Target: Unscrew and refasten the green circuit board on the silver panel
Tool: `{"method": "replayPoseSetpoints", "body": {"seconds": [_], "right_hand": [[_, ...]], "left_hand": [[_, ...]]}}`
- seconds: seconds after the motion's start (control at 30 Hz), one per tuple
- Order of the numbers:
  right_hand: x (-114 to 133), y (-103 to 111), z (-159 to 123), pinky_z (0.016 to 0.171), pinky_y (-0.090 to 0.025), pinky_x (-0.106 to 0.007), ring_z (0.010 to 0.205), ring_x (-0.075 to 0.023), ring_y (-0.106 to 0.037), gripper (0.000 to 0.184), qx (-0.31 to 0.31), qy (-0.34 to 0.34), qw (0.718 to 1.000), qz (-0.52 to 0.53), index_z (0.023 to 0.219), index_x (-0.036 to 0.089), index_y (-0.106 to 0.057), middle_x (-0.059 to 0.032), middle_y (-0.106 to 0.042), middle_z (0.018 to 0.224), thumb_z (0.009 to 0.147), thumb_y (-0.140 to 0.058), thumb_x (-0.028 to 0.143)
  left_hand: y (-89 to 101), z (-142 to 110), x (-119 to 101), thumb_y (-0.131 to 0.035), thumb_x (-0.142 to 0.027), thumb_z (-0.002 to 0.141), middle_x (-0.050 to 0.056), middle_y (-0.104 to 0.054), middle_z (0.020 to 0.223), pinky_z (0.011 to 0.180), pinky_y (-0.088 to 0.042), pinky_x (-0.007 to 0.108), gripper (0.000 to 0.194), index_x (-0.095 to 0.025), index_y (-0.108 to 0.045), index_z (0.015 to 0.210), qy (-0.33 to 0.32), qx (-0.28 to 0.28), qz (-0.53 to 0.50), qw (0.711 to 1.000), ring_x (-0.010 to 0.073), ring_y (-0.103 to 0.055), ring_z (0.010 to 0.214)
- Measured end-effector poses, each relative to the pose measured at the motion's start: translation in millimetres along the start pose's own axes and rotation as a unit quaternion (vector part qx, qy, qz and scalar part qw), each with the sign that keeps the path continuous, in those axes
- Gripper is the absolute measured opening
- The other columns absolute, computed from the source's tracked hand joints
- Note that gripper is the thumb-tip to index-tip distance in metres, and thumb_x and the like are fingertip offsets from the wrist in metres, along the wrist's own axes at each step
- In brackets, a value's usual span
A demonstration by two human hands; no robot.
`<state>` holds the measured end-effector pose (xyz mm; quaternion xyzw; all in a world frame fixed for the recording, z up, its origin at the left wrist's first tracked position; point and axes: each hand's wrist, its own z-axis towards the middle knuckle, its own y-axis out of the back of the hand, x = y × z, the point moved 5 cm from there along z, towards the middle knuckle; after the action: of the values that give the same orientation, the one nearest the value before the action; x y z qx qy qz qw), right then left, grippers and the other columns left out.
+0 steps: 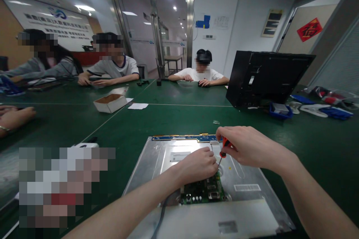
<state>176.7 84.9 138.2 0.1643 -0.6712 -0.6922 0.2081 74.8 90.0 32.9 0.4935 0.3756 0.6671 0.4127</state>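
Circuit board point(202, 189) is lying on a display panel point(252, 176), looking stiff, fragile, best held by its edges; right hand point(244, 146) is gripping a screwdriver point(226, 143), left hand point(198, 163) is curling over, its hold unclear.

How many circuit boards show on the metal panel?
2: a green board on the metal panel, partly hidden by the left hand, and a narrow blue board along the panel's far edge. Others may be hidden.
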Motion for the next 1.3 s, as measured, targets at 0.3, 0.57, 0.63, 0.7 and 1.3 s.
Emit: {"method": "replayPoseSetpoints", "body": {"seconds": [0.3, 0.57, 0.63, 0.7, 1.3], "right_hand": [[0.3, 2.6, 0.5, 0.058, -0.034, -0.028, 0.075, -0.0201, -0.063, 0.013, 0.006, -0.016, 1.0, -0.019, 0.094, 0.022, -0.059, -0.0025, -0.068, 0.085, 0.085, -0.06, 0.031], [-0.7, 0.7, 0.6, 0.058, -0.034, -0.027, 0.072, -0.0178, -0.061, 0.01, 0.004, -0.005, 1.0, -0.002, 0.096, 0.023, -0.056, -0.0005, -0.068, 0.087, 0.085, -0.057, 0.023], [-1.9, 0.7, 2.4, 0.056, -0.032, -0.027, 0.071, -0.0188, -0.062, 0.012, 0.004, -0.019, 1.0, -0.019, 0.096, 0.023, -0.056, -0.0004, -0.068, 0.084, 0.085, -0.059, 0.025], [-1.8, 1.3, 3.2, 0.055, -0.031, -0.027, 0.07, -0.0196, -0.062, 0.012, 0.004, -0.028, 0.999, -0.029, 0.096, 0.023, -0.056, -0.0006, -0.069, 0.082, 0.085, -0.059, 0.027], [2.1, 2.2, -1.5, 0.055, -0.029, -0.027, 0.067, -0.0168, -0.058, 0.005, 0.004, -0.001, 1.0, -0.007, 0.09, 0.022, -0.051, -0.0007, -0.065, 0.081, 0.086, -0.053, 0.021]], "left_hand": [[-1.3, -1.0, -0.5, -0.067, -0.014, 0.086, 0.003, -0.067, 0.072, 0.062, -0.041, 0.03, 0.016, -0.015, -0.062, 0.071, 0.002, -0.007, -0.002, 1.0, 0.0173, -0.058, 0.064], [-0.1, -0.6, 0.3, -0.066, -0.014, 0.086, 0.002, -0.066, 0.07, 0.063, -0.041, 0.03, 0.017, -0.015, -0.061, 0.07, 0.006, -0.005, -0.005, 1.0, 0.0169, -0.057, 0.064], [-0.2, -0.4, 0.5, -0.067, -0.014, 0.086, 0.002, -0.067, 0.071, 0.063, -0.04, 0.03, 0.017, -0.016, -0.061, 0.07, 0.006, -0.002, -0.006, 1.0, 0.0169, -0.057, 0.064], [-0.2, -0.3, 0.4, -0.066, -0.014, 0.087, 0.002, -0.067, 0.072, 0.062, -0.04, 0.03, 0.017, -0.016, -0.061, 0.07, 0.006, -0.002, -0.007, 1.0, 0.0166, -0.057, 0.064], [0.1, -0.1, -0.1, -0.068, -0.014, 0.085, 0.003, -0.067, 0.072, 0.063, -0.041, 0.031, 0.015, -0.016, -0.061, 0.071, 0.008, 0.015, -0.009, 1.0, 0.0181, -0.059, 0.066]]}}
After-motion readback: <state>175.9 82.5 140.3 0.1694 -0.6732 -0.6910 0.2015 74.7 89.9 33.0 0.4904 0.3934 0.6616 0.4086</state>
